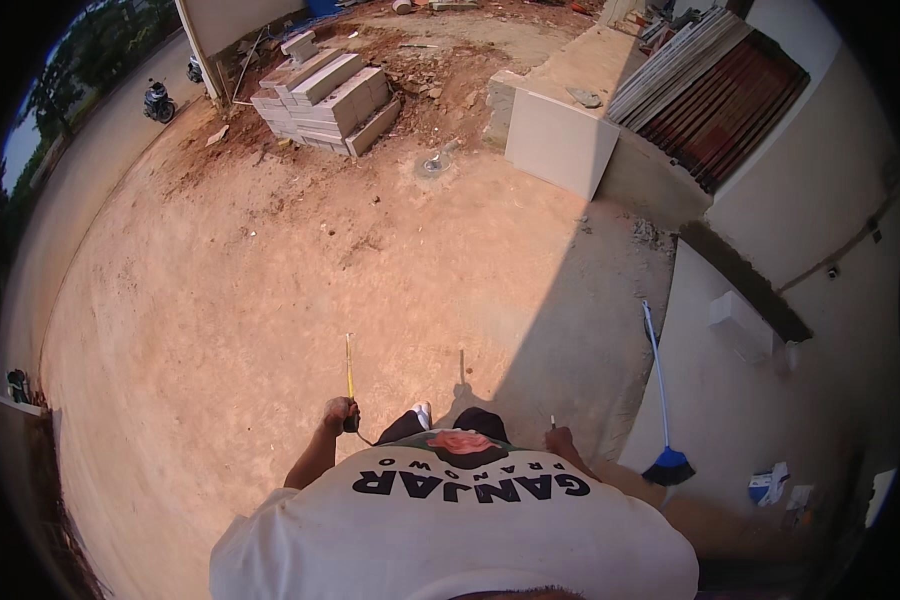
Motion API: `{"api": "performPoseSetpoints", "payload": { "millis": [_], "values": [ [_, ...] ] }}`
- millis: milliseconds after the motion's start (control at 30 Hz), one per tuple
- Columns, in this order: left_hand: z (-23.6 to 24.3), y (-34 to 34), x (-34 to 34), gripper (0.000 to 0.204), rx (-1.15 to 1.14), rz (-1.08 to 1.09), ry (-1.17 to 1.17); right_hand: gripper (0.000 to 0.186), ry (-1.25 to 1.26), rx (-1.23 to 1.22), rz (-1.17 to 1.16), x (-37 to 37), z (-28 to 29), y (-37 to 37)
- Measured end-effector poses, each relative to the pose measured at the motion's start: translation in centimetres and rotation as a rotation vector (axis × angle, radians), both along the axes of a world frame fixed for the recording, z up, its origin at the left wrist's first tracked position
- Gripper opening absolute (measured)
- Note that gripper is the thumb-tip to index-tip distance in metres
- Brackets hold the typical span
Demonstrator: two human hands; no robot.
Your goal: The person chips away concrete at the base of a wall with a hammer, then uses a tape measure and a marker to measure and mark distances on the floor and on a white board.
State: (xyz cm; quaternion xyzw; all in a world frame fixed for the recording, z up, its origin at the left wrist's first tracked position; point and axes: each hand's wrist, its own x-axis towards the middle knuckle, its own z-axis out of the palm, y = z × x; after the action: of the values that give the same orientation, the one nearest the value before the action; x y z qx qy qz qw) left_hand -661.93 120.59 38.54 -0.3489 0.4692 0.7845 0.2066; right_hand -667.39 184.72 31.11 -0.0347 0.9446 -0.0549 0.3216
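Note:
My left hand (338, 412) is closed round a dark tape measure (351, 423) at the left of my body. Its yellow blade (350, 368) sticks out straight ahead, over the sunlit ground. On the other side, my right hand (560, 441) is closed on a short, thin, pale stick (553, 422), too small to name exactly. Between my hands, one light-coloured shoe (423, 413) and dark trousers show beyond the front of my white shirt (460, 540).
A blue broom (660, 400) leans at the right, near a pale wall. Stacked blocks (330, 100) stand ahead at left; a white-faced block structure (560, 140) is at right, beside stacked boards (710, 100). A parked motorcycle (158, 101) is by the road (100, 150).

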Motion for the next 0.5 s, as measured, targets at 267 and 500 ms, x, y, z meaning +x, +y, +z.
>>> {"api": "performPoseSetpoints", "payload": {
  "millis": [267,500],
  "values": [
    [2.7,-2.1,-25.3,0.022,-0.617,-0.435,0.162,0.027,-0.265,0.029,-0.208,-7.8,-0.5,0.4],
    [-3.1,1.0,-41.5,0.024,-0.309,-0.161,0.024,0.028,-0.19,0.292,0.548,-34.4,-2.5,3.0]
  ]
}}
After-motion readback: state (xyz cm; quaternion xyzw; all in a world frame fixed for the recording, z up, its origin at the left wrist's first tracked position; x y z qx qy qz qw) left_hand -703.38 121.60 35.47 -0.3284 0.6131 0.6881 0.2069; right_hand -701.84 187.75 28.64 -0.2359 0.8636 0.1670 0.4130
